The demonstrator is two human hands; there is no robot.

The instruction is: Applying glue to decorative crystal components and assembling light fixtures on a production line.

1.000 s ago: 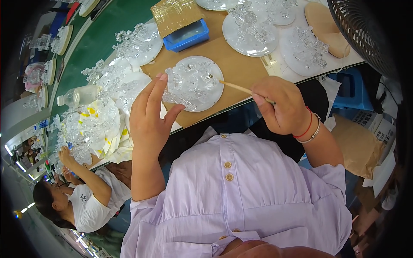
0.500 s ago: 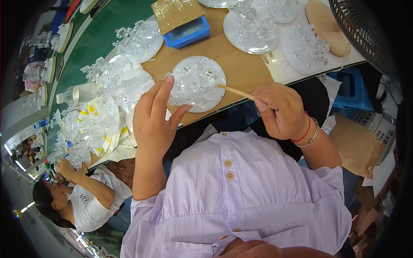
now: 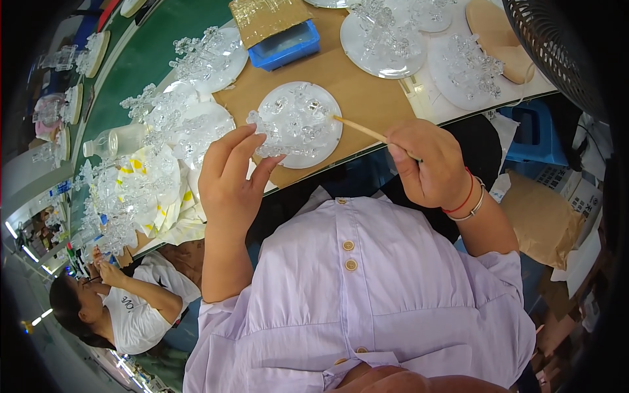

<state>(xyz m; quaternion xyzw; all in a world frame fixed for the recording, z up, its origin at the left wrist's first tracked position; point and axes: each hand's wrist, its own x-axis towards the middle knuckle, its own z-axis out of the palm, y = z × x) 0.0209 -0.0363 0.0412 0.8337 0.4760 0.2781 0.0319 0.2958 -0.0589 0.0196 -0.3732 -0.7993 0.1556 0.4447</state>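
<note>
On the brown board in front of me lies a round white plate [image 3: 300, 159] with clear, glassy ornament pieces [image 3: 298, 124] clustered on it. My left hand [image 3: 229, 170] is at the plate's left side, fingers and thumb closed around the clear piece [image 3: 272, 142] at that edge. Between the fingers and thumb of my right hand [image 3: 429, 164] is a thin wooden stick [image 3: 360, 129]. It slants left, and its tip is at the plate's right rim. Whether the tip touches a clear piece is too small to tell.
A blue tray [image 3: 285, 54] under a taped cardboard flap stands behind the plate. More plates with clear ornaments stand left and right. A clear bottle [image 3: 118, 141] lies at left. A black fan [image 3: 550, 52] is at far right. Another person [image 3: 137, 301] works at lower left.
My left hand's fingers and thumb have drawn together around the clear piece at the plate's left edge. The right hand and stick are nearly still.
</note>
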